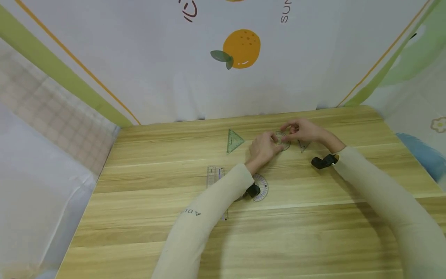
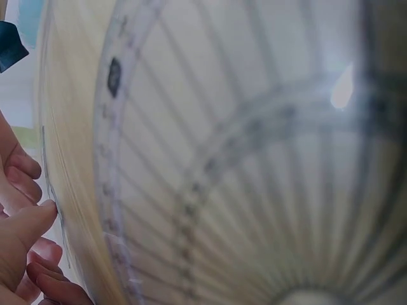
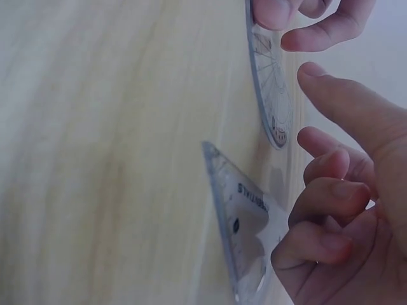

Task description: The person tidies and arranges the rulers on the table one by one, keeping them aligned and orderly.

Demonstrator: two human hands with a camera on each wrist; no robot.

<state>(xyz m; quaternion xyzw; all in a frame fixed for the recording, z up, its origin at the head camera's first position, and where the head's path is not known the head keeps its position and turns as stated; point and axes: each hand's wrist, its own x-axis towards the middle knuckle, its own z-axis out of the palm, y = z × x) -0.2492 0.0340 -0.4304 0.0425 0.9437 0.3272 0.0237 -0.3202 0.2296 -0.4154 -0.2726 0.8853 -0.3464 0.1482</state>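
Between the two hands is a clear round-edged protractor (image 1: 285, 145). The left hand (image 1: 263, 149) pinches one end of it; in the right wrist view, thumb and fingers meet at the top of that protractor (image 3: 270, 79). My right hand (image 1: 304, 130) is at the other side, its thumb close to the rim with a small gap and its other fingers loosely bent, holding nothing. Below the right hand lies a clear set square (image 3: 236, 206), partly hidden by it in the head view. A second protractor (image 1: 263, 188) lies under the left wrist and fills most of the left wrist view.
A green set square (image 1: 235, 142) lies left of the left hand. Clear straight rulers (image 1: 211, 175) lie partly covered by the left forearm. All rest on a wood-grain table (image 1: 146, 217). A white printed curtain (image 1: 156, 77) hangs behind the far edge.
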